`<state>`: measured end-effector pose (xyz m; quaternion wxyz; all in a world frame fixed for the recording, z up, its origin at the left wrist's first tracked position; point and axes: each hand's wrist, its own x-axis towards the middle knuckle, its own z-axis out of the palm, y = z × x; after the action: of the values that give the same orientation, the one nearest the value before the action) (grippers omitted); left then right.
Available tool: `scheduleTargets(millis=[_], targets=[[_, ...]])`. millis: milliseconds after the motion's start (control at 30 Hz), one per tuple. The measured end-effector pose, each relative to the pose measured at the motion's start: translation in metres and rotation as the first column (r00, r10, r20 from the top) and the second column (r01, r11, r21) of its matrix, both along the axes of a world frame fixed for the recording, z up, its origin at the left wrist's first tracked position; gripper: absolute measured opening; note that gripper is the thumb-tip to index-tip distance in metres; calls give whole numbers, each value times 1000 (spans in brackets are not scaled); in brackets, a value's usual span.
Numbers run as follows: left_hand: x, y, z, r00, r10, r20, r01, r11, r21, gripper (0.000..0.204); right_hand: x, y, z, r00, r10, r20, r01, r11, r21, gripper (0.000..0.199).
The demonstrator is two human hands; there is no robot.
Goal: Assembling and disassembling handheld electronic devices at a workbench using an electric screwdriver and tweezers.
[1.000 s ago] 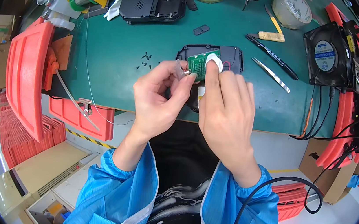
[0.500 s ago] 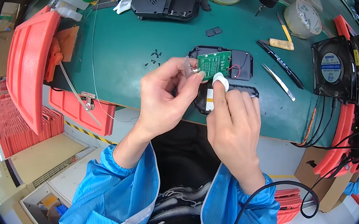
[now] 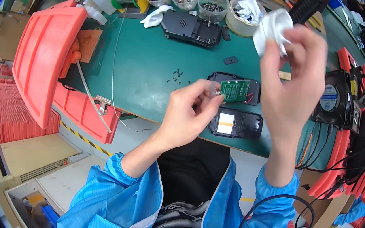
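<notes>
Circuit board (image 3: 235, 90), green, thin and likely fragile, is being pinched by its left edge in the left hand (image 3: 189, 115) fingers above the bench (image 3: 152, 61), while the right hand (image 3: 292, 77) fingers are closing around a soft white wipe (image 3: 271, 27) held higher up.

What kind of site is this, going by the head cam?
Likely an electronics assembly or repair bench. The left hand holds a green circuit board over an opened black casing on a green bench mat, with loose screws and a small fan nearby.
</notes>
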<state>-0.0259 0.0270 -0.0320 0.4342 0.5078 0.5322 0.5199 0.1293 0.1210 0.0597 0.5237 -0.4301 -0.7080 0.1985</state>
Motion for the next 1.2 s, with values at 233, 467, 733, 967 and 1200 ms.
scheduleTargets(millis=[233,467,733,967,1200], targets=[[3,4,10,998,-19,-67,21,999,29,13,-54,59,13,998,40,57,-55,955,293,19],[3,3,6,999,-32,-31,33,999,30,13,-70,100,-19,881,59,469,-267,881,390,16],[-1,1,7,998,-17,-66,19,1000,20,14,23,5,1,917,136,376,-142,990,-12,19],[-1,7,15,971,-71,-228,99,988,115,22,57,-42,-51,965,243,93,-180,883,-433,15],[0,9,32,862,1,-506,152,953,260,22,59,-48,-54,970,244,-16,-226,869,-441,13]])
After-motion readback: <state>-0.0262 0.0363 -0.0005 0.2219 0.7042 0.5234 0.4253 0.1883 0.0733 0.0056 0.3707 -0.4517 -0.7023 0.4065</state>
